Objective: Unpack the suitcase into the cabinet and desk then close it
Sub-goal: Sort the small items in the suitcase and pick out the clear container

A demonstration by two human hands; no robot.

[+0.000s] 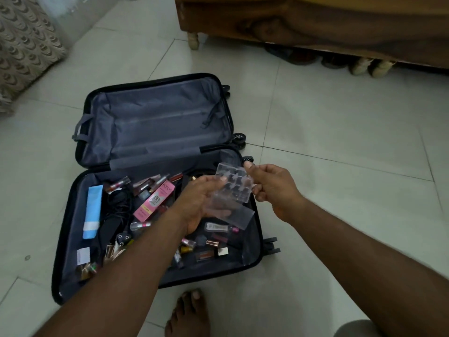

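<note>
Both hands grip a clear plastic compartment case (234, 184) above the open suitcase (155, 181). Left hand (204, 203) clamps its near edge, right hand (272, 188) pinches the far edge.

Cosmetics crowd the suitcase (73, 239) near half, cables (119, 207) tangled left; far half and floor (340, 142) lie open.

"POND'S" and "BB" on pink carton (153, 200)

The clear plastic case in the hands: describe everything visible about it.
The clear plastic case is a see-through, compartmented box with dark pieces in its cells. It is held tilted above the open suitcase, near its right edge. The left hand supports it from below; the right hand pinches its far right edge. A flat clear flap hangs beneath it. What the dark pieces are cannot be told.
</note>
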